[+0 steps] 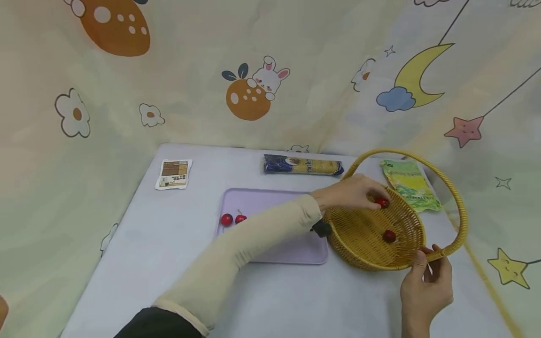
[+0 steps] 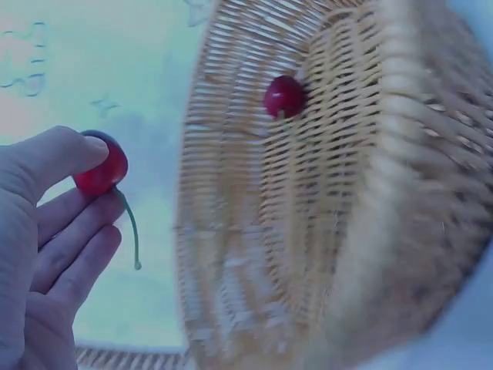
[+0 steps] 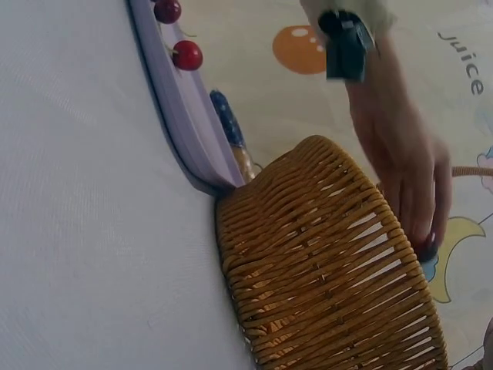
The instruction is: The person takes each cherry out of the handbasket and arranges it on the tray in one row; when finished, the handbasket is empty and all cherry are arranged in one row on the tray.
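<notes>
My left hand reaches over the yellow wicker basket and pinches a red cherry between thumb and fingers. A green stem hangs from that cherry in the left wrist view. Inside the basket lies another dark red cherry. With thumb and fingers, my right hand grips the basket's near right rim, at the foot of its tall handle. Two more cherries, one dark and one brighter red, sit on the lilac tray, partly behind my left sleeve.
Behind the tray lies a blue and yellow packet. A green and yellow bag is beyond the basket, under its handle in the head view. At the back left of the white table lies a small white and brown sachet.
</notes>
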Motion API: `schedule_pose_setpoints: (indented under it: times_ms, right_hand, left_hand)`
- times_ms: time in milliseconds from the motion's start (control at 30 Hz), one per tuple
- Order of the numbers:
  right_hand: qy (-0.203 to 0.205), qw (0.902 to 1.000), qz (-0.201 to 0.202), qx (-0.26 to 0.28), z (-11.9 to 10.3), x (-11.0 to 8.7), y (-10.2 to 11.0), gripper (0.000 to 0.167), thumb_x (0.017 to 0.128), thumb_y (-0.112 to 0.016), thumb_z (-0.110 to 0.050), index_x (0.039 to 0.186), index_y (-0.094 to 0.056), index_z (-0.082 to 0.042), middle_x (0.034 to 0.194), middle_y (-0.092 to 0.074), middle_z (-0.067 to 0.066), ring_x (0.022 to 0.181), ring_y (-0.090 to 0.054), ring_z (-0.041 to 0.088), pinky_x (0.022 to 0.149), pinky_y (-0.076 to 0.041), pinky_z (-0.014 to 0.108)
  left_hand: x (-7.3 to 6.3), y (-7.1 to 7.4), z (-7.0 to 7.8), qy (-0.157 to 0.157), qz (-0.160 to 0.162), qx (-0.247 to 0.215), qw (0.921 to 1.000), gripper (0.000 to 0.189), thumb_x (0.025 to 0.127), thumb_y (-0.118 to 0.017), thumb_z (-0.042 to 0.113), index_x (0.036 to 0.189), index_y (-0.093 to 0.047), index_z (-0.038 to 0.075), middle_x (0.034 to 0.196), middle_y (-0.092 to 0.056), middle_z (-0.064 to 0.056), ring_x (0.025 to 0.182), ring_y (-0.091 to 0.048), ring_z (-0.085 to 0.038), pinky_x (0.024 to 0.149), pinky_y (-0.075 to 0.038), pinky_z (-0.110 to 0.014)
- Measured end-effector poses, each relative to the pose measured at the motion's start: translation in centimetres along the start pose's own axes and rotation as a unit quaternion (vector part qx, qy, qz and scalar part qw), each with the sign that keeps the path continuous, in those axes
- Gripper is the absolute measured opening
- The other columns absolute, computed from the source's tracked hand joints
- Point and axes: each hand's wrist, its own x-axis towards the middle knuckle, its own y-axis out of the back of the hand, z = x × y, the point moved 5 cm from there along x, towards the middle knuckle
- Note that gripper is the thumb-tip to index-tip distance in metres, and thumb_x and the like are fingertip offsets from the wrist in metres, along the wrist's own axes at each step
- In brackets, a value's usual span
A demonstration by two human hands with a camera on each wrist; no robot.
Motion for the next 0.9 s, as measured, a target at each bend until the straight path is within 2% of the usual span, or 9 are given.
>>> schedule_pose_setpoints:
  times_ms: [100, 167, 267, 367, 467, 600, 800, 900]
  right_hand:
    - [0.010, 0.9999, -0.003, 0.012, -0.1, 0.5, -0.2, 0.035, 0.101, -0.070, -0.024, 0.134, -0.068, -0.013, 0.112, -0.069, -0.013, 0.108, -0.068, 0.000, 0.097, -0.054, 0.016]
    - [0.023, 0.9994, -0.006, 0.024, -0.4, 0.9, -0.5, 0.035, 0.101, -0.070, -0.026, 0.134, -0.068, -0.013, 0.111, -0.069, -0.014, 0.110, -0.069, 0.004, 0.097, -0.055, 0.017]
    - [0.032, 0.9991, -0.003, 0.028, -0.5, 1.2, -0.6, 0.034, 0.101, -0.070, -0.026, 0.133, -0.069, -0.014, 0.110, -0.068, -0.017, 0.110, -0.069, 0.005, 0.097, -0.055, 0.019]
    - [0.024, 0.9993, -0.001, 0.027, -0.3, 1.1, -0.7, 0.033, 0.101, -0.070, -0.025, 0.131, -0.069, -0.013, 0.108, -0.066, -0.019, 0.109, -0.069, 0.005, 0.098, -0.055, 0.019]
    - [0.016, 0.9996, -0.001, 0.021, -0.2, 0.7, -0.6, 0.034, 0.101, -0.070, -0.025, 0.131, -0.069, -0.011, 0.107, -0.066, -0.020, 0.108, -0.068, 0.004, 0.099, -0.055, 0.020]
    - [0.004, 0.9999, 0.000, 0.013, -0.3, -0.2, -0.4, 0.036, 0.101, -0.069, -0.028, 0.132, -0.068, -0.010, 0.107, -0.065, -0.019, 0.109, -0.068, 0.005, 0.100, -0.055, 0.020]
    - [-0.012, 0.9997, 0.004, 0.020, -2.1, -0.7, -0.3, 0.034, 0.102, -0.068, -0.026, 0.131, -0.068, -0.010, 0.106, -0.065, -0.018, 0.109, -0.068, 0.006, 0.100, -0.054, 0.020]
    - [-0.007, 0.9997, 0.003, 0.022, -2.5, -0.8, -0.2, 0.034, 0.102, -0.068, -0.027, 0.131, -0.069, -0.010, 0.106, -0.065, -0.017, 0.109, -0.068, 0.005, 0.100, -0.054, 0.019]
  left_hand:
    - [-2.4, 2.4, 0.2, -0.022, 0.031, 0.005, 0.9993, 0.033, 0.101, -0.072, 0.021, 0.133, -0.072, 0.013, 0.130, -0.074, 0.002, 0.114, -0.070, -0.004, 0.096, -0.047, -0.010]
    - [-4.2, 3.8, -0.1, -0.029, 0.047, 0.008, 0.9985, 0.032, 0.100, -0.073, 0.018, 0.131, -0.073, 0.012, 0.128, -0.075, 0.000, 0.112, -0.071, -0.007, 0.096, -0.049, -0.014]
    - [-6.9, 4.8, -1.2, -0.034, 0.051, 0.008, 0.9981, 0.031, 0.099, -0.073, 0.015, 0.129, -0.074, 0.009, 0.126, -0.076, -0.002, 0.110, -0.071, -0.010, 0.096, -0.051, -0.017]
    - [-9.6, 4.4, -2.7, -0.025, 0.038, 0.008, 0.9989, 0.031, 0.098, -0.073, 0.013, 0.128, -0.074, 0.008, 0.124, -0.076, -0.002, 0.110, -0.070, -0.011, 0.097, -0.051, -0.019]
    - [-12.2, 3.4, -4.2, -0.010, 0.024, 0.009, 0.9996, 0.030, 0.097, -0.073, 0.012, 0.127, -0.075, 0.008, 0.124, -0.076, -0.002, 0.113, -0.069, -0.010, 0.100, -0.051, -0.019]
    - [-14.7, 1.7, -5.8, 0.003, 0.009, 0.009, 0.9999, 0.029, 0.097, -0.075, 0.013, 0.126, -0.076, 0.009, 0.123, -0.077, -0.002, 0.116, -0.069, -0.011, 0.103, -0.050, -0.020]
    - [-16.5, 0.7, -6.9, 0.022, -0.010, 0.007, 0.9997, 0.028, 0.097, -0.074, 0.012, 0.125, -0.076, 0.010, 0.126, -0.076, -0.003, 0.121, -0.068, -0.014, 0.105, -0.049, -0.019]
    - [-17.2, 0.5, -7.1, 0.017, -0.014, 0.019, 0.9996, 0.026, 0.096, -0.076, 0.010, 0.122, -0.077, 0.009, 0.124, -0.076, -0.003, 0.120, -0.069, -0.014, 0.105, -0.049, -0.020]
